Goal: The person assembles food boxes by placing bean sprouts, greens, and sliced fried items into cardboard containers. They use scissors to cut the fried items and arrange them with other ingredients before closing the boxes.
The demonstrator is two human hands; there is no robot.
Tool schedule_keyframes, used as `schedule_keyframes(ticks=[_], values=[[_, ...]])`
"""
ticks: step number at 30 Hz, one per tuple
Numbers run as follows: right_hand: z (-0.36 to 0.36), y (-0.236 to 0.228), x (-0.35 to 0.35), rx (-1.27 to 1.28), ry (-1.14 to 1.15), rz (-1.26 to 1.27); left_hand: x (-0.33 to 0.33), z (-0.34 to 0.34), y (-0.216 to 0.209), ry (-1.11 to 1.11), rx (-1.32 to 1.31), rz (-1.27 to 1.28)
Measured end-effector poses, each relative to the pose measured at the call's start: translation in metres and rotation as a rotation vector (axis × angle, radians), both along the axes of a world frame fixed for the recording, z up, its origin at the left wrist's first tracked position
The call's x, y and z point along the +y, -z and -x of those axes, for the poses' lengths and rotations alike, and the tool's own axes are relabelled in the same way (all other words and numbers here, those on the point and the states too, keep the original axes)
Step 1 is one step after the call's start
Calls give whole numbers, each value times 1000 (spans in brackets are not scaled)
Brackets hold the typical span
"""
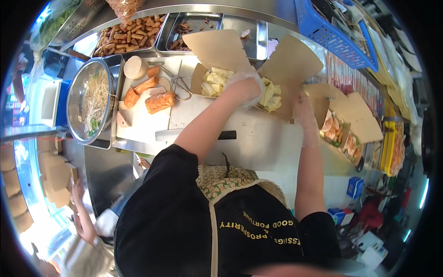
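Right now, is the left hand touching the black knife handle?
Apart. The head view shows steel counter between the gloved left hand and the black knife handle.

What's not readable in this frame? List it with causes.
All in the head view:
Left hand: fingers mostly hidden under its own back; grip unclear.
Right hand: fingertips too small and indistinct to tell grip.
Knife: middle hidden by the left forearm.
Bag: upper part cut off by the top edge.
Co-worker's hand: blurred; finger details lost.
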State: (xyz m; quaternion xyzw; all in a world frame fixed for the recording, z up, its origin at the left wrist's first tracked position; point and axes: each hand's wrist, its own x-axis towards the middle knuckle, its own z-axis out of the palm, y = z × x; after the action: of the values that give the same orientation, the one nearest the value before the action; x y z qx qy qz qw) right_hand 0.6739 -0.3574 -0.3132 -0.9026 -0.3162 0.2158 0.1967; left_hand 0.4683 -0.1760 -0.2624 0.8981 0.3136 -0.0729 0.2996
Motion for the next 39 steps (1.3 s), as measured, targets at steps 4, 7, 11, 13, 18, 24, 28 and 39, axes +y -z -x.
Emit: schedule_keyframes(ticks=[4, 7, 11, 13, 18, 24, 28, 39], values=[[-13, 10, -3, 22, -60, 9, -17, -25, 17, -124, 21, -44], [-14, 7, -4, -117, -183, -109, -26, -29, 25, -140, 157, 78], [-9, -26, 4, -65, -225, -81, -36, -8, 29, -325, -34, 17], [-3, -54, 11, -77, -259, 2, -32, 8, 30, -396, -93, -25], [65, -105, 41, 23, -326, -237, -4, 114, 28, -675, -426, 235], [203, -79, 137, -168, -1171, -518, 10, 258, 19, -1162, -611, 275], [269, -35, 225, -579, -1216, -362, 47, 363, 17, -1259, -687, 64], [295, 4, 276, -453, -929, 179, 167, 591, -18, -850, 51, -121]])
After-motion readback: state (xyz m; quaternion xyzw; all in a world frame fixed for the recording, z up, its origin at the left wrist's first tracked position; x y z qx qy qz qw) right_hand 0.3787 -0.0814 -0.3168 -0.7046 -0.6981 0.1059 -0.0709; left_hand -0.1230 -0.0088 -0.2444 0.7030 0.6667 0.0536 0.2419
